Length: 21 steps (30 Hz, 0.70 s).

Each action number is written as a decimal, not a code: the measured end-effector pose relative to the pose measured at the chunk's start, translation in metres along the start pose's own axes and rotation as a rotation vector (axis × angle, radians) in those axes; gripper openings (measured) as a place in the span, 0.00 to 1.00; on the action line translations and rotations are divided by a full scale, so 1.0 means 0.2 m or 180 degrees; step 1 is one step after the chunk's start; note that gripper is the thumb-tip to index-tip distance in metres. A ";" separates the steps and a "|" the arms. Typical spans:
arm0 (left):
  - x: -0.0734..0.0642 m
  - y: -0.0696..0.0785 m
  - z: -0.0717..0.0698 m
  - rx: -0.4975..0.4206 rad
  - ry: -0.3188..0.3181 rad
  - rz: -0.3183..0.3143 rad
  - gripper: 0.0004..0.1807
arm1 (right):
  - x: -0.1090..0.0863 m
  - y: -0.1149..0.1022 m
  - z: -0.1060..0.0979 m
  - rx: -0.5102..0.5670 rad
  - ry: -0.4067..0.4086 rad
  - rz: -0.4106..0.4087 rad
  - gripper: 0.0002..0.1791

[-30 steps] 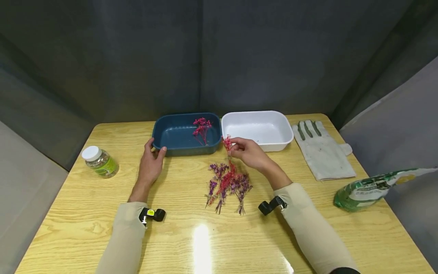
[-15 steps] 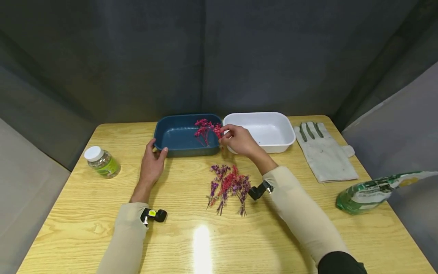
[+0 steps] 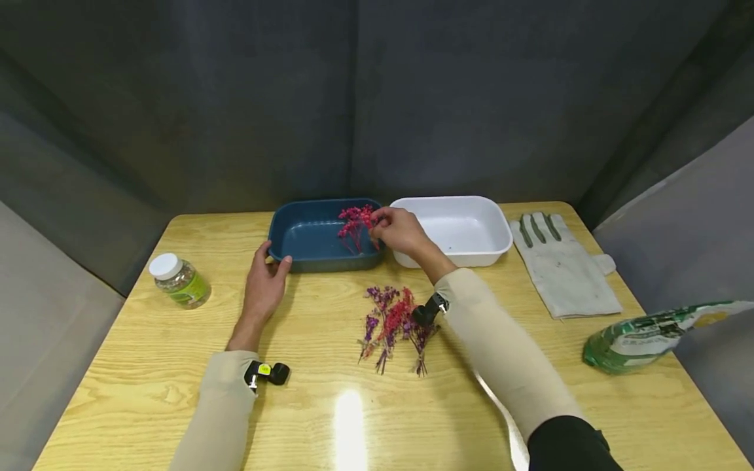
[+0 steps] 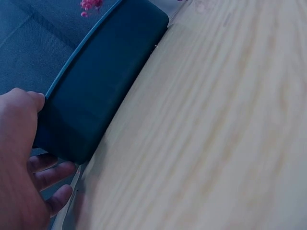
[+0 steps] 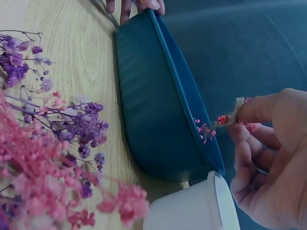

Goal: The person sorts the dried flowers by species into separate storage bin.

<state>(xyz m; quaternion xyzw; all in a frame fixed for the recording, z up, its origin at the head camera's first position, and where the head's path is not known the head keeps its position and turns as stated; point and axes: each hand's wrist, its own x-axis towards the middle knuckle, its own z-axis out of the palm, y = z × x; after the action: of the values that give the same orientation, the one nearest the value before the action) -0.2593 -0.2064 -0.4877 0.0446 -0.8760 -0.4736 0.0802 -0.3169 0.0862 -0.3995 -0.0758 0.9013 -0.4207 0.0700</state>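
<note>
My left hand (image 3: 263, 291) holds the front left corner of a dark blue basin (image 3: 330, 265). Its thumb lies at the rim and its fingers bend round the end wall in the left wrist view. Over the basin's right end, my right hand (image 3: 406, 234) pinches a small bunch of pink dried flowers (image 5: 206, 131) by its twine-tied stems. Another pink dried bunch (image 3: 352, 222) lies inside the basin on the right. Purple dried flowers (image 3: 383, 297) and a pink-red bunch (image 3: 398, 314) lie on the table below my right forearm.
A white basin (image 3: 471, 257) stands just right of the blue one. Farther right are a pale work glove (image 3: 568, 281) and a green-and-white pouch (image 3: 639, 343). A white-capped jar (image 3: 179, 281) is at left. Dark curtain (image 3: 353, 104) hangs behind the table (image 3: 294, 418).
My right hand has carried the pink dried bunch up and left, from above the flowers on the table to over the blue basin's right end. The left hand stays at the basin's corner.
</note>
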 end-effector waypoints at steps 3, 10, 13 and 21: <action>0.00 0.00 0.00 0.0015 0.0009 0.0010 0.39 | 0.02 0.00 0.01 -0.0080 0.0072 0.0047 0.19; 0.00 0.01 0.01 0.0033 0.0004 0.0012 0.39 | 0.02 0.01 0.00 -0.0199 0.0232 0.0023 0.19; 0.00 0.02 0.00 0.0025 -0.0007 0.0017 0.39 | -0.01 0.02 -0.02 -0.0092 0.0231 0.0007 0.18; 0.00 0.02 -0.01 0.0015 -0.0024 0.0030 0.40 | -0.12 0.05 -0.06 -0.0033 0.0358 -0.0204 0.15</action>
<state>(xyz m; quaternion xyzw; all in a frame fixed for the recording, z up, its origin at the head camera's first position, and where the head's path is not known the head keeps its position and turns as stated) -0.2581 -0.2050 -0.4831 0.0390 -0.8776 -0.4712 0.0790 -0.2964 0.1062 -0.3982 -0.0812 0.9031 -0.4216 0.0052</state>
